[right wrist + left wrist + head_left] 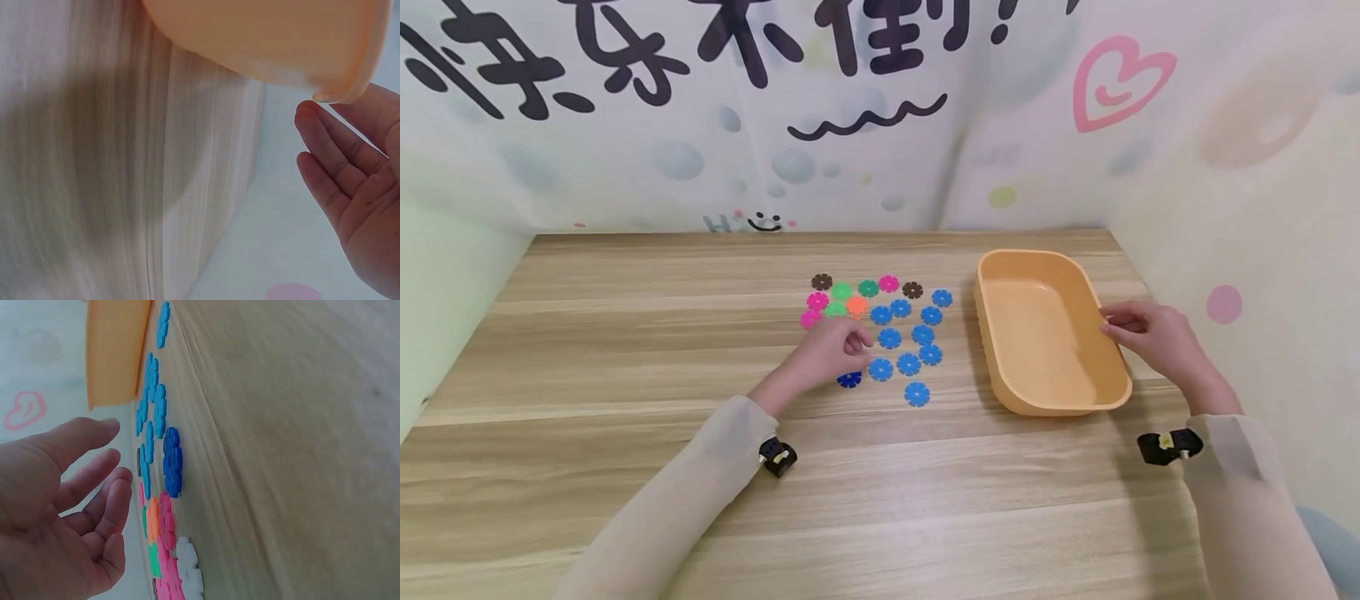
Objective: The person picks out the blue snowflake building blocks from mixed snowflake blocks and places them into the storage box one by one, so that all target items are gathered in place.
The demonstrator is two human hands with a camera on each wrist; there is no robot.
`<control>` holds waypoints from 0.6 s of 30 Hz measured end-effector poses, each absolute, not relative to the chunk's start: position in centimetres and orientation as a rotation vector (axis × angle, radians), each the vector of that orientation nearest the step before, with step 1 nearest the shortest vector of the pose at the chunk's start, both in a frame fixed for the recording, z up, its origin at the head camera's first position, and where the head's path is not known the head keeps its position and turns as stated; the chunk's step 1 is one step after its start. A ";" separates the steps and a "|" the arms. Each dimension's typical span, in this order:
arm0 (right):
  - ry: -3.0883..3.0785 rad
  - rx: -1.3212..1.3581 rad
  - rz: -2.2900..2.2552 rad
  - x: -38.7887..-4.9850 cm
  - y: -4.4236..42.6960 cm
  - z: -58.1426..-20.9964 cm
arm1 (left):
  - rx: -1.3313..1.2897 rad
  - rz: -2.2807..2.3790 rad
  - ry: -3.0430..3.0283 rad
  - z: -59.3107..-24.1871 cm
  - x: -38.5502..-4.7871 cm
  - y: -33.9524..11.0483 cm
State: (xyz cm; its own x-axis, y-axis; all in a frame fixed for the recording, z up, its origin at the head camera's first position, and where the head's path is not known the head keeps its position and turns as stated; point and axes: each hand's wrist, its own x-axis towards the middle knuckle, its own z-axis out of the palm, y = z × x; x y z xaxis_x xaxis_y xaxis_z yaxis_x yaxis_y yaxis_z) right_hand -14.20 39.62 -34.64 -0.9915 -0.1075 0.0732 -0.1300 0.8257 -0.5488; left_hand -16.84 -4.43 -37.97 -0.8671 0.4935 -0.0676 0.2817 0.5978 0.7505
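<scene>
My left hand [833, 350] hovers over a flat spread of notched plastic discs, fingers loosely bent and nothing between them. Near its fingertips lie a dark blue disc [850, 380] and several lighter blue discs [908, 364]. Pink discs [817, 302], green discs [842, 292] and an orange disc [857, 305] are just beyond the hand. White discs [189, 569] show only in the left wrist view. At the right, my right hand [1157, 337] pinches the rim of an orange plastic basin [1045, 333] between thumb and fingers; no discs are seen inside it.
The wood-grain table [625, 400] runs back to a printed cloth [880, 175] with black writing. A pale wall [1247, 233] stands close on the right. Two brown discs [912, 290] lie at the far side of the spread.
</scene>
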 end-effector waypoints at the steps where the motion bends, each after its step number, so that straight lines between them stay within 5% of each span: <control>1: -2.962 0.196 0.902 -14.2 39.6 -34.7 | 0.658 1.094 2.567 -38.0 -16.9 -4.2; 18: -2.942 0.195 0.923 -14.1 39.3 -34.7 | 0.767 0.713 2.620 -38.3 -17.2 -3.1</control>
